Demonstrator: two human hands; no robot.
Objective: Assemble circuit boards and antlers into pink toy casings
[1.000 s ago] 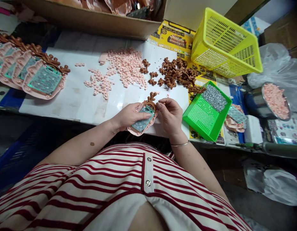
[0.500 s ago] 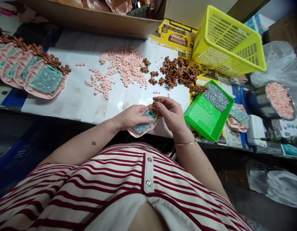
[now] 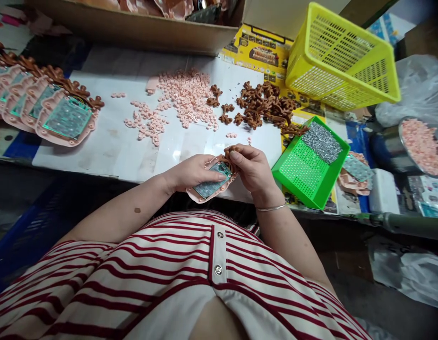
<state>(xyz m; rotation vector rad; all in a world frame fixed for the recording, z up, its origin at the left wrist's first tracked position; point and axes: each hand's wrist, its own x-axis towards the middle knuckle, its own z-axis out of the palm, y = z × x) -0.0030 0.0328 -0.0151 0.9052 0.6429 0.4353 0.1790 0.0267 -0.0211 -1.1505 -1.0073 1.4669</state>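
Observation:
My left hand [image 3: 190, 173] grips a pink toy shell with a green circuit board [image 3: 211, 182] at the table's near edge, thumb lying across the board. My right hand [image 3: 252, 169] is closed at the shell's top, its fingers pinched over a brown antler piece [image 3: 230, 155] set there. Just beyond my hands lie a heap of small pink rings [image 3: 186, 97] and a heap of brown antler pieces [image 3: 264, 106] on the white sheet.
A row of finished pink shells with boards [image 3: 45, 106] lies at the left. A green tray [image 3: 307, 165] holds silver screws at the right, with a yellow basket [image 3: 341, 56] behind it, a metal bowl of pink rings [image 3: 413, 146], and a cardboard box [image 3: 133, 28] at the back.
My right hand moved left onto the shell's top and now covers the brown antler, which stood clear above the shell a second ago. My left hand kept its hold.

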